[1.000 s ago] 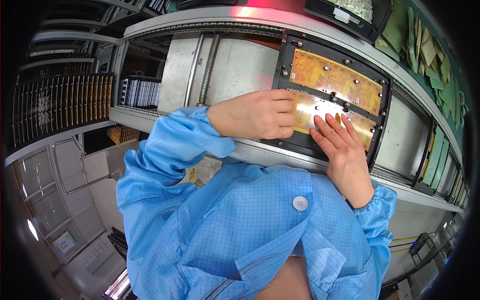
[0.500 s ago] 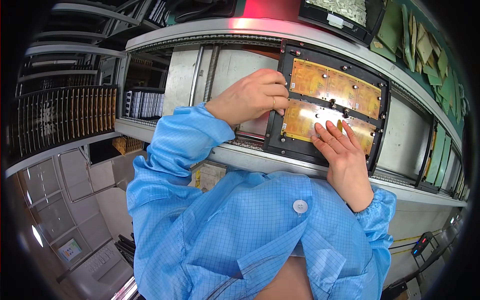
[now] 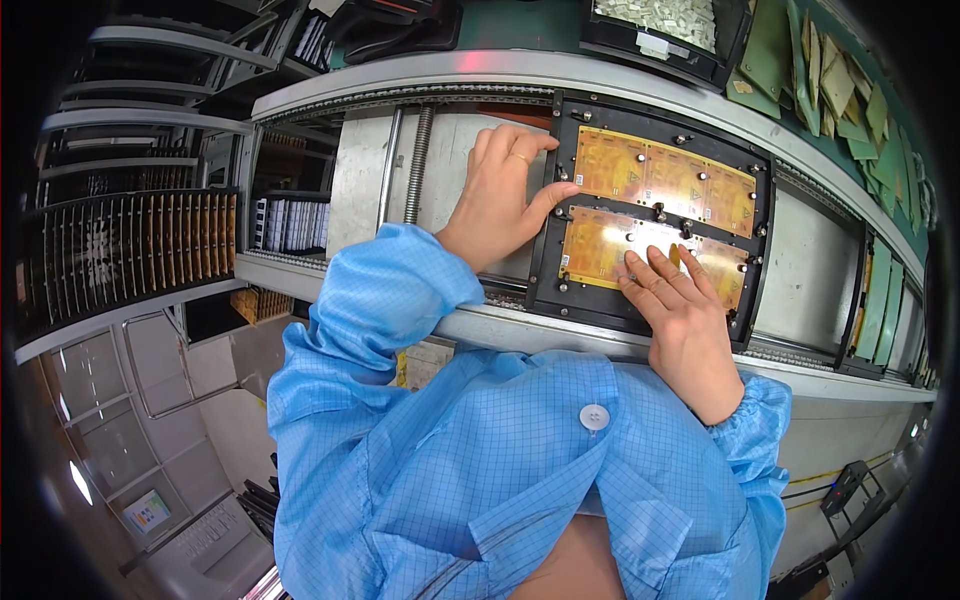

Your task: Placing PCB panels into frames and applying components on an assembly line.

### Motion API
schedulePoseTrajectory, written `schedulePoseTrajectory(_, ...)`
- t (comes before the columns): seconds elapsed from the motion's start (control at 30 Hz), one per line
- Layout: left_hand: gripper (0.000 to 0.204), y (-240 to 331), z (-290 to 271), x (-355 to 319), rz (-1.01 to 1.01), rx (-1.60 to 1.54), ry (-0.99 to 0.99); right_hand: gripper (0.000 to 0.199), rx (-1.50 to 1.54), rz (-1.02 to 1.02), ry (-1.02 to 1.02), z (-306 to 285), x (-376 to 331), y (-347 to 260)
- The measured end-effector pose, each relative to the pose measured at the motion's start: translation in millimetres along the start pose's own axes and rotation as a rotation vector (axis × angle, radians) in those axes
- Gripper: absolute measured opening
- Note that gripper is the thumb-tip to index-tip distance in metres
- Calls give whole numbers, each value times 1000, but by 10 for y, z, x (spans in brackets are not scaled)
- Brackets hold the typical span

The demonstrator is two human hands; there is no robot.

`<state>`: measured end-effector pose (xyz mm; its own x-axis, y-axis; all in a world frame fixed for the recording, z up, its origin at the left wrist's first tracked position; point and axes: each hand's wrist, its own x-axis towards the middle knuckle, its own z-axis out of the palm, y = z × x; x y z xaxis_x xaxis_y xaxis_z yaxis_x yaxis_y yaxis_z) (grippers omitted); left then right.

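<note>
Since the earlier frame, your left hand [image 3: 500, 195] has opened from its pinch at the left edge of the black rectangular carrier [image 3: 600, 299]. Its thumb and forefinger now stand wide apart, both tips at that edge; the thumb's is beside the upper amber circuit-board panel's [image 3: 610, 165] lower left corner. Your right hand [image 3: 685, 320] stays flat, fingers slightly spread, over the lower amber circuit-board panel [image 3: 594, 240], toward the carrier's lower right corner. Both panels lie in the carrier, the lower one along its near edge. The carrier sits between the conveyor's silver metal rails [image 3: 500, 68].
</note>
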<state>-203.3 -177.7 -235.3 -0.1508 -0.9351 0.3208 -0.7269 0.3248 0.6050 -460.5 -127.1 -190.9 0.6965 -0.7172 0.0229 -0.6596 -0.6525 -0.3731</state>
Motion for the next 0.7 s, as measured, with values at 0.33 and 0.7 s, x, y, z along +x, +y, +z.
schedulePoseTrajectory(0.33, 17, -95, 145, 95, 84, -125, -72, 61, 33, 39, -14, -17, -14, 5)
schedulePoseTrajectory(0.7, 22, -63, -6, 301, 240, -88, -142, 57, 45, 50, 0, -47, -11, 12)
